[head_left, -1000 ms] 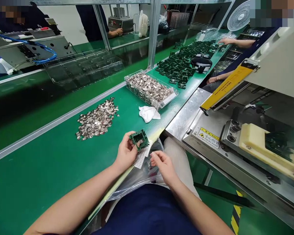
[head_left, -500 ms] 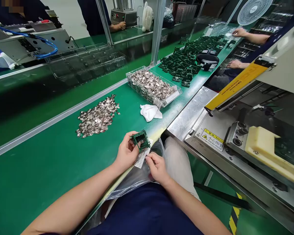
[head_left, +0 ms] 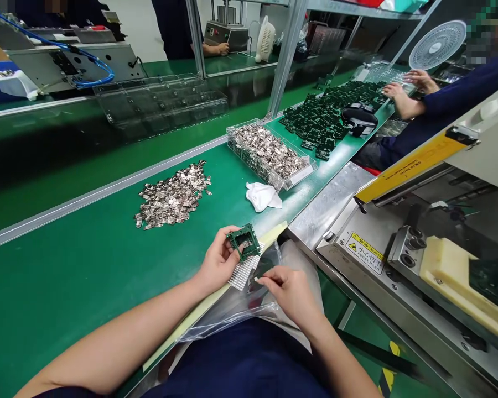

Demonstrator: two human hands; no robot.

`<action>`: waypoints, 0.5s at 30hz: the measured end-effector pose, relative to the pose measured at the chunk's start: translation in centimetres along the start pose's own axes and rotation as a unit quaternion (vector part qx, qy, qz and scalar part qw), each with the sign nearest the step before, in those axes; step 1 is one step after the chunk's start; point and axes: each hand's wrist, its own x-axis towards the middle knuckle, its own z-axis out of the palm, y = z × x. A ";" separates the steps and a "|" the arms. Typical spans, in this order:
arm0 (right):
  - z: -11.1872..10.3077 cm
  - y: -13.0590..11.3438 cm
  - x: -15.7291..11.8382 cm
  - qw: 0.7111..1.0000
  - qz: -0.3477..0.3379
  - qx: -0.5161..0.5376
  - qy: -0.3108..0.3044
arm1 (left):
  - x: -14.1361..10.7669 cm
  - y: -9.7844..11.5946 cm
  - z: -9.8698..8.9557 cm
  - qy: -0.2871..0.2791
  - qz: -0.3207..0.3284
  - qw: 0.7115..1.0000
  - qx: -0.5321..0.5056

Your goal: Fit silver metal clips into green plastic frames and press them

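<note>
Right hand, lower centre: thumb and fingertips pinch a small pale piece, just beside the white gridded sheet and apart from the green square part. Left hand, centre: thumb and fingers clamp the green square part over the sheet. Progress, judged: one piece detached, not yet on the part; most sheet cells unused. Beyond: metal pieces, centre left; filled clear tray, upper centre.

We hold both forearms slanted inward, our left hand curled with its thumb on top, our right hand pinched at the fingertips, the hands apart.
</note>
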 end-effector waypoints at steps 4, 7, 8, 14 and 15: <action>-1.5 -2.3 0.7 0.997 -0.069 -0.033 0.017 | -0.2 0.0 -0.2 -0.009 0.006 1.000 0.005; -1.5 -3.4 1.5 0.993 -0.085 0.027 0.074 | -0.4 -0.1 -0.4 -0.016 0.015 1.000 0.017; -1.2 -3.7 1.8 0.990 -0.083 0.061 0.097 | -0.4 0.0 -0.4 -0.020 0.018 0.999 0.025; 1.1 -4.6 3.8 0.976 -0.055 0.152 0.147 | -0.7 0.1 -0.5 -0.027 0.029 0.998 0.055; 1.4 -4.7 3.9 0.977 -0.057 0.138 0.155 | -0.7 0.1 -0.5 -0.026 0.027 0.998 0.056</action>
